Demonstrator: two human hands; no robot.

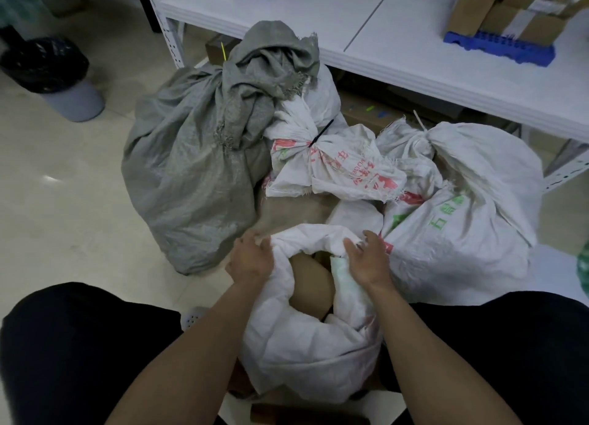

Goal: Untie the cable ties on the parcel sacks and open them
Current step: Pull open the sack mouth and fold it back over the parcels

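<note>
A white woven sack stands between my knees with its mouth spread wide; brown parcels show inside. My left hand grips the left rim of the mouth, my right hand grips the right rim. Behind it a white sack with red print is tied by a black cable tie. To the right, a big white sack with green print is tied by a white cable tie. On the left, a grey sack is tied by a yellow cable tie.
White metal shelving runs behind the sacks, carrying cardboard boxes on blue pallets. A grey bin with a black liner stands at the far left on the pale tiled floor. My dark-clad knees flank the near sack.
</note>
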